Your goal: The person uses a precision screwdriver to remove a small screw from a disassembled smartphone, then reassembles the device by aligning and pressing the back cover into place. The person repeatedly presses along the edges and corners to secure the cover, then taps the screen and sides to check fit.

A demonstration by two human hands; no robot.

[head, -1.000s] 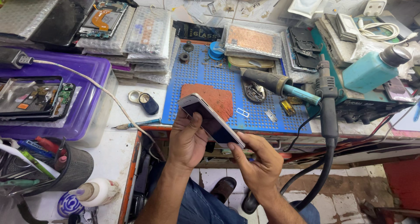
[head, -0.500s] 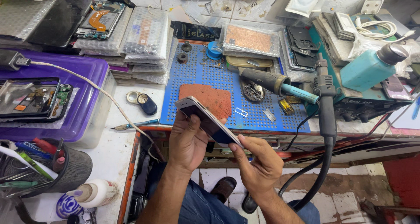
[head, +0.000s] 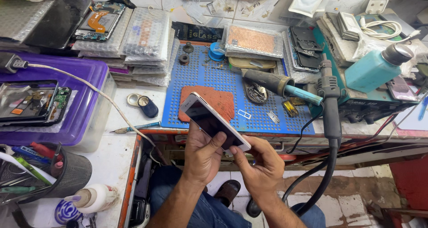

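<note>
Far left: translucent purple plastic bin [head: 84, 76] with an opened phone chassis [head: 31, 103] lying on its lid; white cable [head: 89, 87] runs across it toward the bench edge. Below it, black mesh pen cup [head: 71, 174] w/ tools, and a white squeeze bottle [head: 91, 199] lying on its side.

Centre-left: left hand [head: 203, 154] wraps the slim white-framed smartphone with dark screen [head: 214, 121] from beneath, thumb laid on the glass; fingers closed on the phone body. Phone is held tilted, top end up-left, in front of the bench edge and above the person's lap, overlapping the blue perforated work mat [head: 200, 81] in view. Orange-red textured pad [head: 214, 99] lies on the mat just behind the phone.

Centre-right: right hand [head: 263, 165] pinches the phone's lower-right end, thumb and fingers clamped on its edge.

Right: black-handled hot-air wand with teal collar [head: 276, 83] rests on the mat; teal plastic dispenser bottle with dark cap [head: 374, 70] stands beyond, well apart from the hands.
</note>
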